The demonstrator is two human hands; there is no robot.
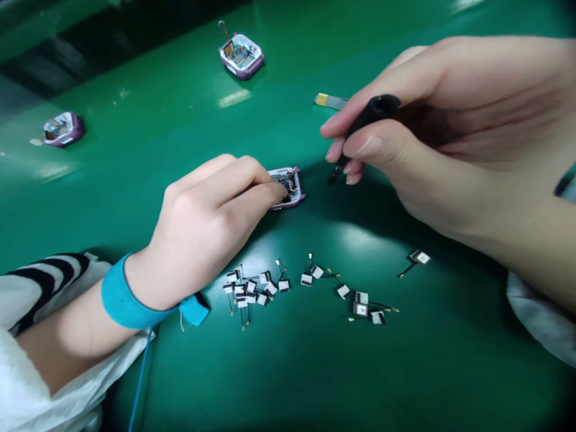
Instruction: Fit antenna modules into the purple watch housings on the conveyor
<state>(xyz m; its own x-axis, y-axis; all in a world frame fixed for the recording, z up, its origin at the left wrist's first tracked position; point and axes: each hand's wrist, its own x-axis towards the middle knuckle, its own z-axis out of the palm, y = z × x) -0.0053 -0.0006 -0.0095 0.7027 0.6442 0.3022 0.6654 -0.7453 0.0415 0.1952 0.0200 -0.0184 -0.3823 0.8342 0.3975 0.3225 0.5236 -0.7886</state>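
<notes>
The hands are apart. The left hand (211,222) lies over a purple housing (297,195), its fingertips reaching onto the circuit board (288,183) inside; whether it grips cannot be told. The right hand (432,120) pinches a black tool (369,114) above the green bench (450,384). A second housing (242,56) and a third housing (63,129) sit farther off, both holding parts. Small antenna modules (252,288) lie loose nearer the person.

Purple casing (291,187) (partly behind the left hand (204,231))
</notes>
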